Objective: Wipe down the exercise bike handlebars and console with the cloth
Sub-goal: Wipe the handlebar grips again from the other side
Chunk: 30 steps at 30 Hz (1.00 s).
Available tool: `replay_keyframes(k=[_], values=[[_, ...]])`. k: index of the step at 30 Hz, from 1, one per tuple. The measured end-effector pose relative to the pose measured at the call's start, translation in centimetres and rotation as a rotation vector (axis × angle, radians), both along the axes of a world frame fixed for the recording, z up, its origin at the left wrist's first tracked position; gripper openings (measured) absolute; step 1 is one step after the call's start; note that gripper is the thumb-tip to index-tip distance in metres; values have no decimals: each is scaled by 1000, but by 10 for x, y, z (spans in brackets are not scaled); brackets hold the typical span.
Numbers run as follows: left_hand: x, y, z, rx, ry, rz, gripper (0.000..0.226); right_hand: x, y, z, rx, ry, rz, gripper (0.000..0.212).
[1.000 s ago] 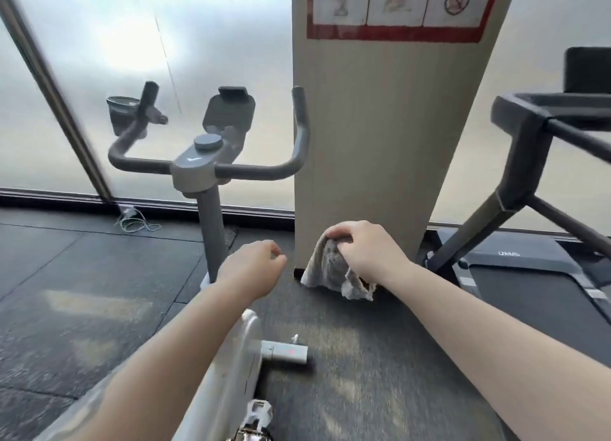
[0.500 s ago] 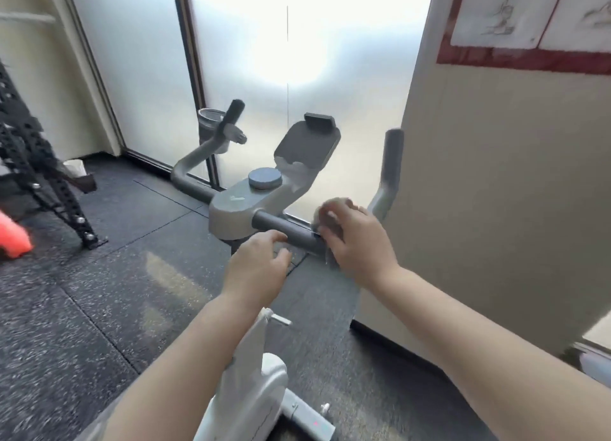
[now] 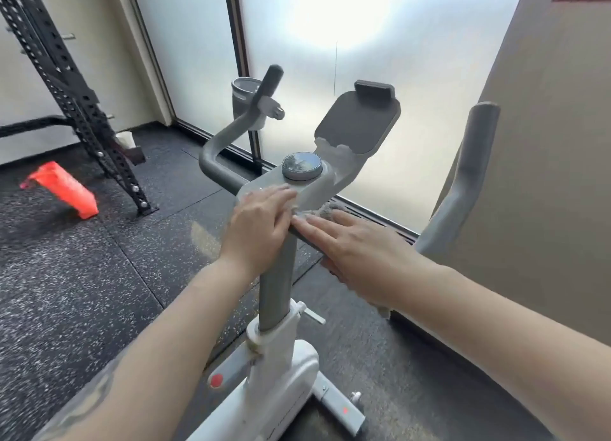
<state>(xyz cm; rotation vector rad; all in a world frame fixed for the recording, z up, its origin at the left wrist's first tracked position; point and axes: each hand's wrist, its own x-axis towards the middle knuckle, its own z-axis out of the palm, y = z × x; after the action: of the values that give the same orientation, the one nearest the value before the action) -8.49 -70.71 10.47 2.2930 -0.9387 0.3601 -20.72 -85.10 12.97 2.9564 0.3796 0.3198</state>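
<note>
The exercise bike's grey console (image 3: 317,182), with a round knob (image 3: 301,166) and a dark tablet holder (image 3: 358,126), stands in the centre. The left handlebar (image 3: 228,136) curves up behind it, and the right handlebar (image 3: 463,182) rises at the right. My right hand (image 3: 357,245) lies along the bar just right of the console, fingers straight, pressing the grey cloth (image 3: 325,209) onto it. Only the cloth's edges show past my fingers and under my palm. My left hand (image 3: 258,222) rests flat on the console's near left edge, touching the right fingertips.
A beige pillar (image 3: 545,176) stands close behind the right handlebar. A black perforated rack (image 3: 76,103) and an orange object (image 3: 62,189) sit on the rubber floor at the left. A cup holder (image 3: 243,99) hangs on the left handlebar. The white bike frame (image 3: 284,364) is below.
I have come closer to the bike. My right hand slid the cloth left along the bar toward the console and flattened out. My left hand rose onto the console's edge.
</note>
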Motion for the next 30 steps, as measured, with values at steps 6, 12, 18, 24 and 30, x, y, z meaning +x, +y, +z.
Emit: replay_keyframes(k=[6,12,18,24,30], values=[[12,6,-16,-89,-42,1,38,-12,18,-21,187,-294,-356,34],[13,3,-19,-111,8,21,39,43,69,-15,-12,-179,-511,51],[14,10,-20,-75,-18,-64,45,8,41,-12,7,-188,-466,64],[20,10,-18,14,-48,-91,48,50,76,-20,44,-79,-511,59],[16,13,-14,-9,-21,-130,50,-8,38,-12,136,-200,-373,57]])
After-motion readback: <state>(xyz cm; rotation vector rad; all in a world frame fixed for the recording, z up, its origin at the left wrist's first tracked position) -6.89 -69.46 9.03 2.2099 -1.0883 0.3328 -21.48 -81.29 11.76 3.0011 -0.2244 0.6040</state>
